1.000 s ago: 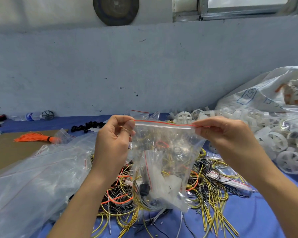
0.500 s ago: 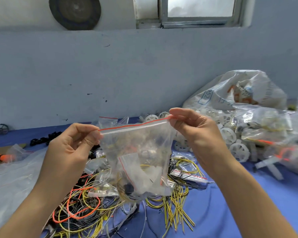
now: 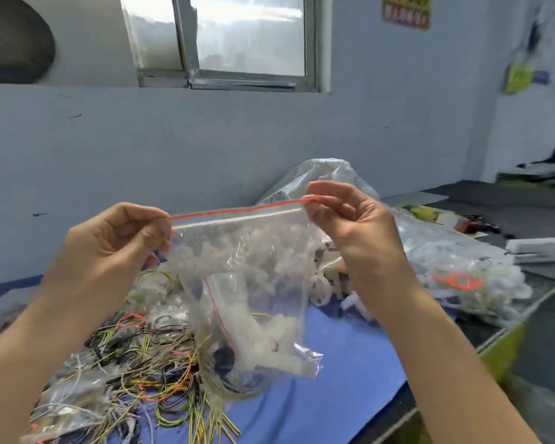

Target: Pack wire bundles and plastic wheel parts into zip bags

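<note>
- While we hold it up over the blue tabletop (image 3: 340, 379), the clear zip bag (image 3: 247, 270) hangs between our hands, its red-lined top edge stretched level.
- Our left hand (image 3: 116, 241) pinches the bag's left top corner, fingers curled.
- Our right hand (image 3: 350, 225) pinches the right top corner likewise.
- Inside the bag lie white plastic wheel parts (image 3: 269, 341) and a smaller zip bag.
- Below, loose wire bundles (image 3: 141, 363) sprawl on the tabletop; bagged white parts (image 3: 462, 277) pile up at right.
</note>
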Demonstrator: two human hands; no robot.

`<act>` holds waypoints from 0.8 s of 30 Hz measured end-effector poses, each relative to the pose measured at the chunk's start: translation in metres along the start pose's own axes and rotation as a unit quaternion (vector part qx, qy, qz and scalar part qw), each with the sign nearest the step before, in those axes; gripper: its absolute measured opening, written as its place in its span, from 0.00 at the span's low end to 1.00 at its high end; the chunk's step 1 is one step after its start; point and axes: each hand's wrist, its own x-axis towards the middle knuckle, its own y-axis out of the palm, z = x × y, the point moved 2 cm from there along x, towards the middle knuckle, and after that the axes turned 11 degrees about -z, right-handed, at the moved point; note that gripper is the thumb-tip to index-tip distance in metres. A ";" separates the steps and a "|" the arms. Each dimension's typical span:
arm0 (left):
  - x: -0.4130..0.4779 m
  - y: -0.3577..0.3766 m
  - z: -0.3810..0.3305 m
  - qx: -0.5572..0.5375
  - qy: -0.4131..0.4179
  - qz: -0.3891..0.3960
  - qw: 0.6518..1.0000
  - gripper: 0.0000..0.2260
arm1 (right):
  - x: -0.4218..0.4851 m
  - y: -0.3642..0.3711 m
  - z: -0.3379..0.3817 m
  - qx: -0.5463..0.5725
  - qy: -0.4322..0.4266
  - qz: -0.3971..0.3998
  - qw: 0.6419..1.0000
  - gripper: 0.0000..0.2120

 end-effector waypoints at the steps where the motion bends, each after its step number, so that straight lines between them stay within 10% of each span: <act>1: 0.001 0.009 -0.006 -0.017 -0.009 0.008 1.000 0.04 | 0.002 -0.008 0.005 -0.010 -0.005 0.000 1.000 0.09; 15: 0.050 0.280 0.073 0.015 -0.146 0.185 0.972 0.03 | 0.122 -0.182 -0.083 -0.175 0.068 -0.195 0.963 0.13; 24: 0.082 0.500 0.177 0.262 -0.016 0.176 0.949 0.08 | 0.251 -0.285 -0.179 -0.460 0.085 -0.295 0.834 0.18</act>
